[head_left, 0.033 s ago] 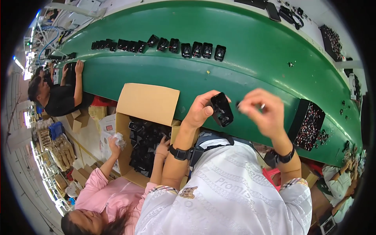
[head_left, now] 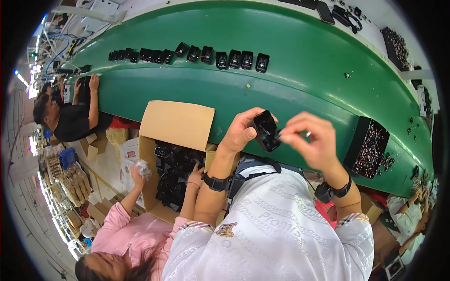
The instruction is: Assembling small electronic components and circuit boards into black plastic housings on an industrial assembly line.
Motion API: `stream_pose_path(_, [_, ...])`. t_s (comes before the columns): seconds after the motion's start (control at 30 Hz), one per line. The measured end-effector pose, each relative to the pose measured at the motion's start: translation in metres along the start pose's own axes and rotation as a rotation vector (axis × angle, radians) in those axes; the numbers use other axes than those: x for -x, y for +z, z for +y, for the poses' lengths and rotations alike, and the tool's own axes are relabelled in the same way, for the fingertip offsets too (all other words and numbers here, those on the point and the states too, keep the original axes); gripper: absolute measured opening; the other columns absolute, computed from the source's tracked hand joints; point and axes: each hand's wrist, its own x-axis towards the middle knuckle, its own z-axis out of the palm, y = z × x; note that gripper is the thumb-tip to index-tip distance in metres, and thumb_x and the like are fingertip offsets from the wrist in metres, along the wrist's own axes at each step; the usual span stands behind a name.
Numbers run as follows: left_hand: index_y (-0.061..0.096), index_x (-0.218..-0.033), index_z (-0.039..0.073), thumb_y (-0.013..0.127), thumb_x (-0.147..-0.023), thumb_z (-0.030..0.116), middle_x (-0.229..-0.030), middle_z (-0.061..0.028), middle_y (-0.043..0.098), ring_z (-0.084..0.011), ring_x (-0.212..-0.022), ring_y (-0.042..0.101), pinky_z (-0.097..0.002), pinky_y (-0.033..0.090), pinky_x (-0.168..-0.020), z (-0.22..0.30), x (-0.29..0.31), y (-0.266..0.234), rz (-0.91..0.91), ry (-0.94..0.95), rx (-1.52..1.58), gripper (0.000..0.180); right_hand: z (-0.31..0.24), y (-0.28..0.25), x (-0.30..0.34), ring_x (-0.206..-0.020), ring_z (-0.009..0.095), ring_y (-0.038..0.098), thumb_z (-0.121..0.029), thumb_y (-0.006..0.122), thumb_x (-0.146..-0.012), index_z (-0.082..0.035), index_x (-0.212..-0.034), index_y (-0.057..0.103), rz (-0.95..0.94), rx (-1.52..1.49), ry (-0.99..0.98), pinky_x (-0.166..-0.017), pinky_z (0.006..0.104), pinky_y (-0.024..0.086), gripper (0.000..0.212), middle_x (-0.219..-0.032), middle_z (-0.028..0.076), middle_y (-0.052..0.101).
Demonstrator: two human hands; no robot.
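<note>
My left hand (head_left: 240,132) is closed round a black plastic housing (head_left: 265,127), its hollow side turned toward the right. Parts inside the housing are too dark to make out. At the housing's right edge, my right hand (head_left: 311,140) pinches a small dark part (head_left: 278,134) between thumb and fingertips. Whether that part touches the housing I cannot tell. To the right of this hand lies a black tray (head_left: 355,146) heaped with small black, red and white parts (head_left: 372,151), some spilled beside it.
Similar black housings (head_left: 235,60) stand in a row along the green bench (head_left: 300,70). A co-worker in pink reaches into a cardboard box (head_left: 178,122) of black housings (head_left: 174,180) at my left. Another person (head_left: 75,114) works farther left, others at the far right.
My right hand has moved left and slightly down with the small part, from a gap beside the housing to its edge. My left hand has barely moved.
</note>
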Motion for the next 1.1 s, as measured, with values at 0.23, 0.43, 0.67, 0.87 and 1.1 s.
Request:
stream_pose_path(0.23, [0.058, -0.120, -0.002, 0.074, -0.075, 0.068, -0.112, -0.0106, 0.066, -0.0180, -0.097, 0.067, -0.0324, 0.053, -0.088, -0.007, -0.015, 0.007, -0.006, 0.033, -0.047, 0.085, 0.002, 0.020, 0.019, -0.068, 0.013, 0.061, 0.000, 0.076, -0.082, 0.001, -0.088, 0.071, 0.095, 0.130, 0.056, -0.060, 0.0242, 0.048, 0.007, -0.084, 0.008, 0.068])
stream_pose_path(0.43, [0.059, -0.122, -0.002, 0.066, -0.087, 0.063, -0.111, -0.0066, 0.067, -0.0123, -0.100, 0.063, -0.0284, 0.051, -0.089, -0.006, -0.019, 0.020, 0.014, 0.122, -0.011, 0.073, 0.003, 0.033, 0.023, -0.073, 0.011, 0.060, 0.001, 0.073, -0.085, 0.003, -0.090, 0.069, 0.262, 0.161, 0.081, -0.065, 0.0240, 0.049, 0.007, -0.087, 0.008, 0.067])
stream_pose_path(0.67, [0.054, -0.126, -0.002, 0.069, -0.081, 0.067, -0.118, -0.0113, 0.064, -0.0172, -0.107, 0.063, -0.0333, 0.050, -0.096, -0.007, -0.015, 0.019, 0.052, 0.102, -0.021, 0.084, 0.008, 0.042, 0.026, -0.082, 0.010, 0.061, 0.001, 0.070, -0.089, 0.004, -0.093, 0.067, 0.366, -0.051, 0.177, -0.072, 0.0229, 0.050, 0.006, -0.094, 0.007, 0.067])
stream_pose_path(0.87, [0.056, -0.125, -0.002, 0.068, -0.084, 0.064, -0.114, -0.0085, 0.065, -0.0144, -0.103, 0.063, -0.0304, 0.050, -0.092, -0.006, -0.014, 0.023, 0.072, 0.139, -0.024, 0.078, 0.004, 0.036, 0.021, -0.081, 0.010, 0.061, 0.002, 0.071, -0.087, 0.005, -0.097, 0.069, 0.202, -0.026, 0.214, -0.071, 0.0233, 0.050, 0.010, -0.091, 0.006, 0.065])
stream_pose_path(1.1, [0.057, -0.123, -0.002, 0.062, -0.089, 0.065, -0.108, -0.0053, 0.065, -0.0112, -0.097, 0.062, -0.0276, 0.051, -0.086, -0.004, -0.012, 0.025, 0.000, 0.100, 0.075, 0.075, 0.001, 0.008, 0.011, -0.076, 0.017, 0.062, 0.002, 0.077, -0.074, -0.006, -0.100, 0.075, 0.076, 0.343, -0.155, -0.062, 0.0270, 0.048, 0.028, -0.087, 0.007, 0.062])
